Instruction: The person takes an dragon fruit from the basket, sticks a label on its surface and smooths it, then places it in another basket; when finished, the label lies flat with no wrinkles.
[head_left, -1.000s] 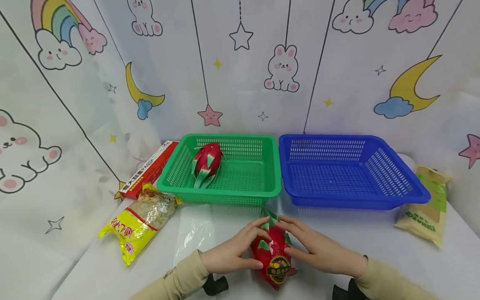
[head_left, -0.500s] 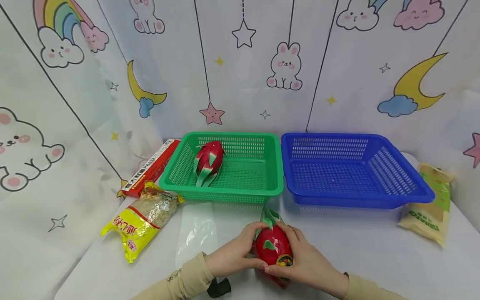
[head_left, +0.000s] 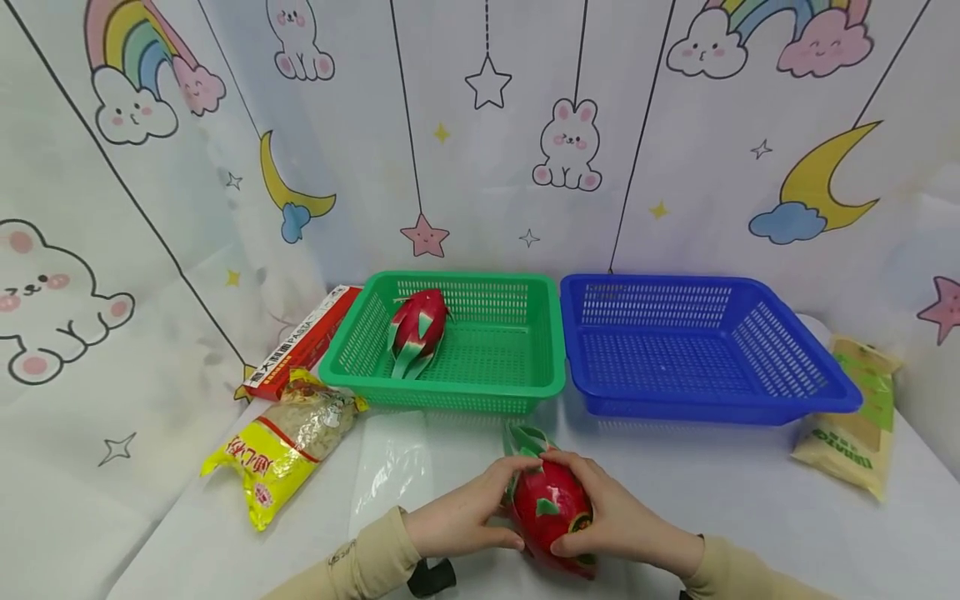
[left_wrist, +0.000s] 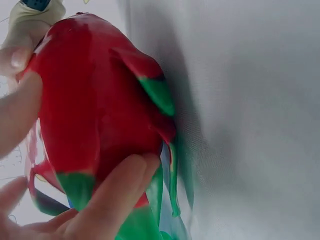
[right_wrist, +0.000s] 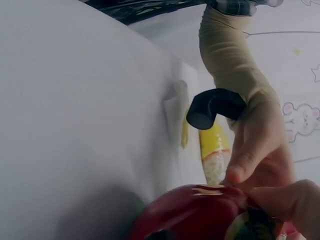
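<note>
Both hands hold a red dragon fruit (head_left: pixel 553 496) with green-tipped scales, low over the white table in the head view. My left hand (head_left: pixel 465 512) curves its fingers and thumb around the fruit's left side. On the opposite side my right hand (head_left: pixel 626 518) grips it, thumb across the front and fingers over the top. A dark round sticker on the fruit is partly covered by the right hand. In the left wrist view, fingers (left_wrist: pixel 112 192) press on the fruit near its green leaves. A second dragon fruit (head_left: pixel 420 325) lies in the green basket (head_left: pixel 442 393).
To the right of the green basket stands a blue basket (head_left: pixel 712 404). At left lie a yellow-ended bag (head_left: pixel 288 446) of pale food and a red pasta box (head_left: pixel 300 342). A clear plastic bag (head_left: pixel 393 458) lies flat; a beige-green packet (head_left: pixel 855 417) is at right.
The hands have gone from lying along the dragon fruit's sides to gripping it. The fruit has turned, its leafy end swinging left and its sticker moving right under the right hand.
</note>
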